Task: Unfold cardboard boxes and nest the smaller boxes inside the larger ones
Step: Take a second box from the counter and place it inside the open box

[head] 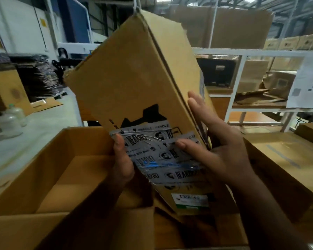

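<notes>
I hold a tall brown cardboard box (134,74) tilted up in front of me, its lower end wrapped in grey printed tape (157,156) with a white label below. My left hand (122,161) grips the box's lower left edge, thumb on the tape. My right hand (215,147) clasps the right side, thumb on the tape and fingers spread up along the side panel. Below it stands a large open cardboard box (49,170), flaps out, its inside bare on the left.
A closed taped carton (285,159) sits at the right. White metal shelving (242,53) with more cartons fills the back right. Flattened dark cardboard (38,76) is stacked at the back left, with plastic bottles (11,120) on the floor.
</notes>
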The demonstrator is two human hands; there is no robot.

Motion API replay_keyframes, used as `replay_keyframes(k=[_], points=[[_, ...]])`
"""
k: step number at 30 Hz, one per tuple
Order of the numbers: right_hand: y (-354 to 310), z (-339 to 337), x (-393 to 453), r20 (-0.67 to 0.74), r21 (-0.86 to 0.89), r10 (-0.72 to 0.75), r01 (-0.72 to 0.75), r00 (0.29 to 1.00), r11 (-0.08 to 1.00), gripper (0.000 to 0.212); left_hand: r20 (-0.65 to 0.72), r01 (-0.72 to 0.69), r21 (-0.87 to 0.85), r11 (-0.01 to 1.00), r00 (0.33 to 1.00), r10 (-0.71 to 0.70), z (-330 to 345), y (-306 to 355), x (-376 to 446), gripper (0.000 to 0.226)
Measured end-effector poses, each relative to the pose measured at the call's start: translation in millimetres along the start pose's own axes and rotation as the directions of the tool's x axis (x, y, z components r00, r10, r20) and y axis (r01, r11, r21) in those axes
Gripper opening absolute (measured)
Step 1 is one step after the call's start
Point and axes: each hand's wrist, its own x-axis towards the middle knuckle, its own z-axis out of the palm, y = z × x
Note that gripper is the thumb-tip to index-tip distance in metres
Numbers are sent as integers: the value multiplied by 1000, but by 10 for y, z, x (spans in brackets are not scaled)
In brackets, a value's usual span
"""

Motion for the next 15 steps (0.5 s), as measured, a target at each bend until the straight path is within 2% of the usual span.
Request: replay_keyframes(k=[2, 4, 8, 11, 13, 15], points=[[-151, 274, 146, 55, -16, -31, 32, 998, 999, 75, -132, -36, 13, 999, 991, 37, -246, 222, -21, 113], [-286, 545, 309, 118, -25, -39, 42, 992, 999, 74, -131, -106, -22, 994, 986, 102, -480, 382, -87, 114], [-452, 1003, 730, 278, 22, -34, 29, 960, 999, 77, -258, -204, 58, 977, 943, 212, -942, 674, -288, 102], [-547, 1382, 1077, 432, -18, 19, -13, 902, 1000, 74, -421, -217, 262, 940, 851, 314, -1434, 847, -426, 92], [-587, 1728, 1200, 554, -61, 9, 30, 832, 998, 71, -484, -215, 335, 917, 796, 363, -1722, 996, -492, 86], [-570, 2021, 1178, 639, -124, -1, 104, 769, 987, 68, -567, -165, 377, 911, 736, 368, -1969, 1114, -538, 94]])
